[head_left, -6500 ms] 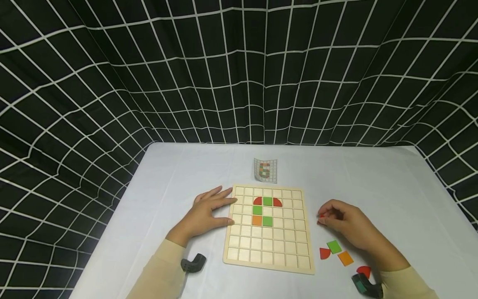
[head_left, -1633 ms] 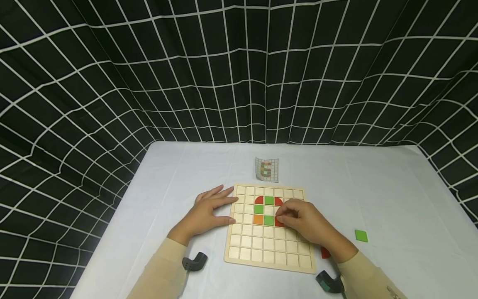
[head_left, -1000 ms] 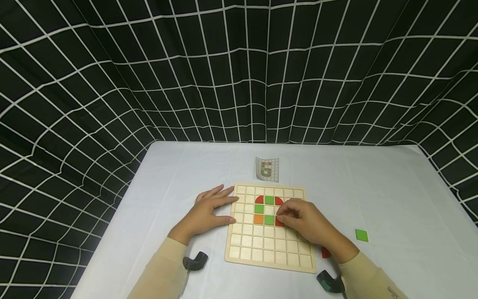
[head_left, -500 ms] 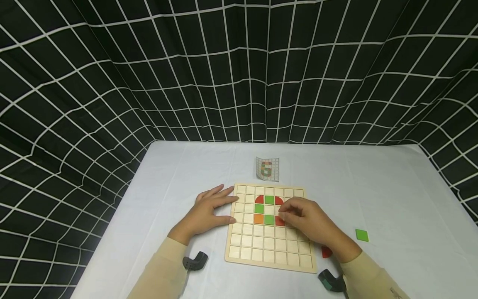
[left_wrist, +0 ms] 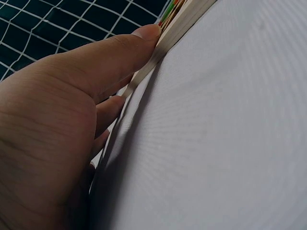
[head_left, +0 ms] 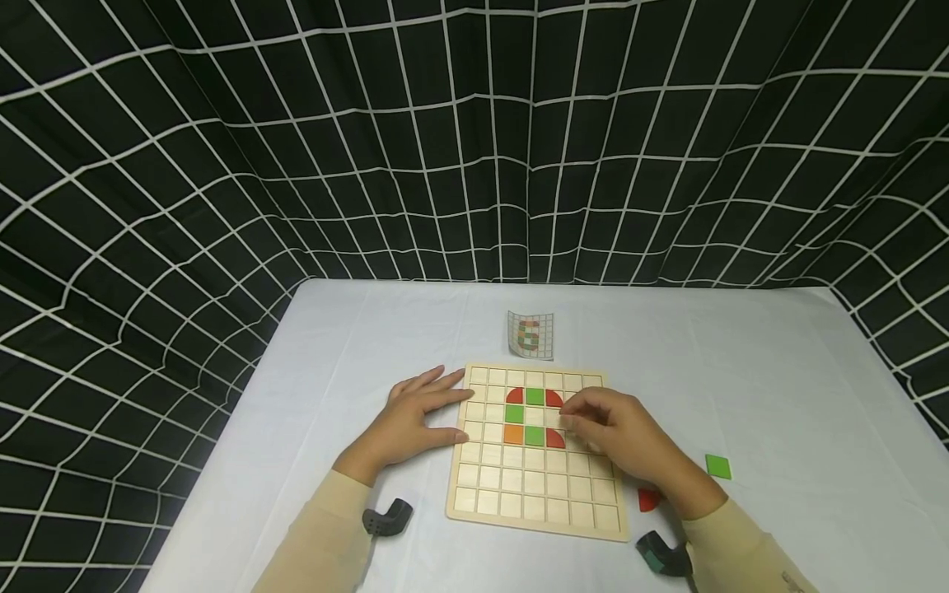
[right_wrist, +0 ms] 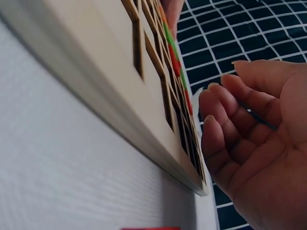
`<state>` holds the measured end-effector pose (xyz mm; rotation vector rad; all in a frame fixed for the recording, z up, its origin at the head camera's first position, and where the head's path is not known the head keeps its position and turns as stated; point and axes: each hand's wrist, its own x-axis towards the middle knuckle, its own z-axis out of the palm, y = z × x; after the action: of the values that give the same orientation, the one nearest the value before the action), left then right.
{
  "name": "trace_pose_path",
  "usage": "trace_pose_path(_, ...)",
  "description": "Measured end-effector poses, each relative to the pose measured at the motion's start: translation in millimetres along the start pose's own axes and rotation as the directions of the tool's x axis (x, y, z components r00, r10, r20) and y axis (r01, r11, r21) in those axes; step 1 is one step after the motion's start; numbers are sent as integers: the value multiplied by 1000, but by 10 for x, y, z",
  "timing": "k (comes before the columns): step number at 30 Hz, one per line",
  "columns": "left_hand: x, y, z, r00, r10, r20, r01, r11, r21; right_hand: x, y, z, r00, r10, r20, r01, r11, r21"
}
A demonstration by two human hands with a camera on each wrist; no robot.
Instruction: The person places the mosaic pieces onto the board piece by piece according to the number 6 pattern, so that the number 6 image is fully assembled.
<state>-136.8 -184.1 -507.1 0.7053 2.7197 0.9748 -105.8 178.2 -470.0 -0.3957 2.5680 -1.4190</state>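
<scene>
My left hand (head_left: 411, 420) lies with fingers spread, thumb and fingertips on the left edge of the wooden grid board (head_left: 474, 525); in the left wrist view the thumb (left_wrist: 120, 55) touches the board's side. The right hand (head_left: 619, 428) hovers over the board's right part, fingers loosely bent. In the right wrist view that hand (right_wrist: 268, 134) holds nothing. Just left of its fingertips, a red quarter-circle piece (head_left: 554, 438) sits in a cell beside a green square (head_left: 534, 436) and an orange square (head_left: 513, 434). Above are another green square (head_left: 514, 414) and a row with red quarter-circle pieces at its ends.
A loose red quarter-circle piece (head_left: 648, 499) and a green square (head_left: 717, 466) lie on the white table right of the board. Behind the board stands a small curled pattern card (head_left: 530, 336). Dark wrist devices (head_left: 388, 519) sit by both wrists. Black gridded curtains surround the table.
Earlier the right hand pinched a red quarter-circle piece right of the board. That piece now sits in a board cell, and the hand has released it and drawn slightly right. The left hand stays.
</scene>
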Motion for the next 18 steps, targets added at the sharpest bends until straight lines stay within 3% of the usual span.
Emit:
trace_pose_path(8,5,-8,6,1000,3,-3,-3,1000,8,-26,13,-87,998,-57,-25,57,998,27)
trace_pose_path(18,-3,5,4,1000,5,-6,-5,1000,-4,-61,17,-183,998,-44,-41,46,998,44)
